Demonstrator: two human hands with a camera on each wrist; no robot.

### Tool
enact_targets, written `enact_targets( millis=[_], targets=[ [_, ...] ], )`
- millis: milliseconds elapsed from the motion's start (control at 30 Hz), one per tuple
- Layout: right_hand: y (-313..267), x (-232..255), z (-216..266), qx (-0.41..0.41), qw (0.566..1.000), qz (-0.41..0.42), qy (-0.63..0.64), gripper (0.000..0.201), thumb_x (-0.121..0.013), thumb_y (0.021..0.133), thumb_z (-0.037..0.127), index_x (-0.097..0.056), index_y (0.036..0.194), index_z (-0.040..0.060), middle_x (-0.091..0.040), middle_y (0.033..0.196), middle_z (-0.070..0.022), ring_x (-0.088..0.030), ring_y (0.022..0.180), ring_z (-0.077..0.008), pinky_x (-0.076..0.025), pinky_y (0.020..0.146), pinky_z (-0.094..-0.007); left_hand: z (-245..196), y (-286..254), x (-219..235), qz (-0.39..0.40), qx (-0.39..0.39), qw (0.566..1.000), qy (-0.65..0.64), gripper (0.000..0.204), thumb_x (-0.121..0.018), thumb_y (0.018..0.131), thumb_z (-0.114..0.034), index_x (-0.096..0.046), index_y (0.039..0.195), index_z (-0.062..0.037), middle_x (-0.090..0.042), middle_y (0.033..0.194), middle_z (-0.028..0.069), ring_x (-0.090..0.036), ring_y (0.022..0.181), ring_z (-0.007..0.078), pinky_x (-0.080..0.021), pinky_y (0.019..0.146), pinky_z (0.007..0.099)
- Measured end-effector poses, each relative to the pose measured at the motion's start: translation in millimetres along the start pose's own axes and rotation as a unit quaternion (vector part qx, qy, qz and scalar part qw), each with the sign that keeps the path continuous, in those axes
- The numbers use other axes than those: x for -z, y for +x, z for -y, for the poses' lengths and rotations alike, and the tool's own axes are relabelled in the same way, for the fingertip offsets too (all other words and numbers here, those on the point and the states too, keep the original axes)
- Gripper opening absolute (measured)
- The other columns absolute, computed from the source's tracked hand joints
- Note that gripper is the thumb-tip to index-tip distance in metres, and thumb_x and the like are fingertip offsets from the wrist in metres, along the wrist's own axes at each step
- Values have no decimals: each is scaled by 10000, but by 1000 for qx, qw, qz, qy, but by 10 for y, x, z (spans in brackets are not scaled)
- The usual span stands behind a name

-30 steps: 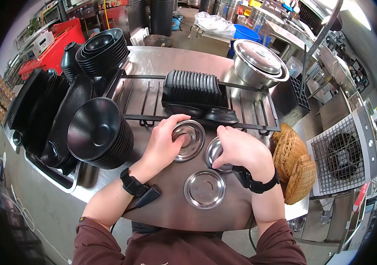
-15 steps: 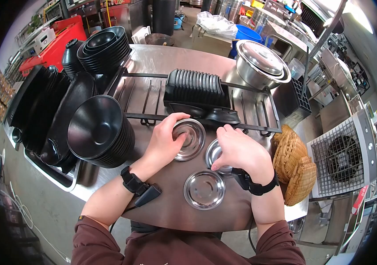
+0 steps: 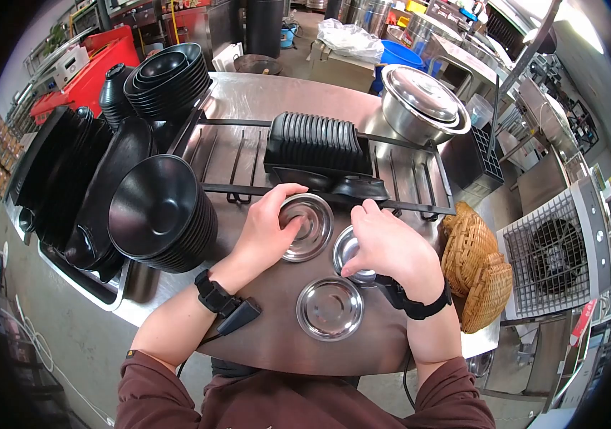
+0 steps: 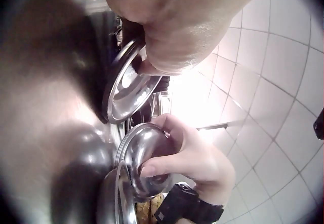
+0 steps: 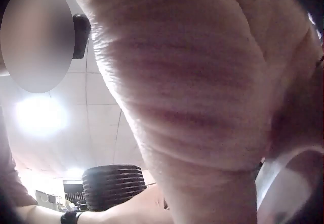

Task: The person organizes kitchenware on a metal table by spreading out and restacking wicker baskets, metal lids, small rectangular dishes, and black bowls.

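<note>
My left hand (image 3: pixel 266 225) holds a shallow round steel dish (image 3: pixel 317 230) by its left side, thumb over the inside and fingers along the far rim. To its right, my right hand (image 3: pixel 398 247) grips a second steel dish (image 3: pixel 345 247), which it partly covers. In the left wrist view, the dish (image 4: pixel 134 95) at my left hand stands tilted, while the right thumb lies across the inside of the other dish (image 4: pixel 147 150). A third steel dish (image 3: pixel 330 309) lies on the table nearer my body. The palm fills most of the right wrist view.
Stacked black bowls (image 3: pixel 155 207) stand at the left, near black trays (image 3: pixel 55 186). Beyond my hands, a metal rack (image 3: pixel 248 154) bears a row of black dishes (image 3: pixel 316 143). A lidded steel pot (image 3: pixel 420 104) stands at the back right, woven baskets (image 3: pixel 470 250) by the right edge.
</note>
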State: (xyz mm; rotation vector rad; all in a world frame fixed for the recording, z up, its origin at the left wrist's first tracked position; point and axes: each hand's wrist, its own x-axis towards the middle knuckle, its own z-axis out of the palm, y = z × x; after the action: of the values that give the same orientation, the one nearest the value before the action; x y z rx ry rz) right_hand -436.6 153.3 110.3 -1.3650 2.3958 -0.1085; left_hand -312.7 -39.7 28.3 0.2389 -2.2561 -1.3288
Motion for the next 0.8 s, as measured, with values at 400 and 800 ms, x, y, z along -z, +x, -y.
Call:
enact_targets(
  millis=[400,800],
  targets=[
    [-230,384,-11,54,995,26,74,408,-820,829,146,-590,1135,5,-629,1150,-163,-649,1067,-371,-526,903,-440,45,4,-17,-7,3,1000,5,309,-588,1080,-233,-626,1291,-10,-724,1221,139,-700,1148,235,-522,1008,349],
    [29,48,299,279,943,-170,63,240,-715,803,10,-614,1021,20,-594,1033,-143,-603,1029,-355,-508,911,-443,135,18,4,2,28,987,-156,457,-366,1167,-351,-629,1261,11,-702,1159,110,-652,1081,172,-503,974,319]
  ],
)
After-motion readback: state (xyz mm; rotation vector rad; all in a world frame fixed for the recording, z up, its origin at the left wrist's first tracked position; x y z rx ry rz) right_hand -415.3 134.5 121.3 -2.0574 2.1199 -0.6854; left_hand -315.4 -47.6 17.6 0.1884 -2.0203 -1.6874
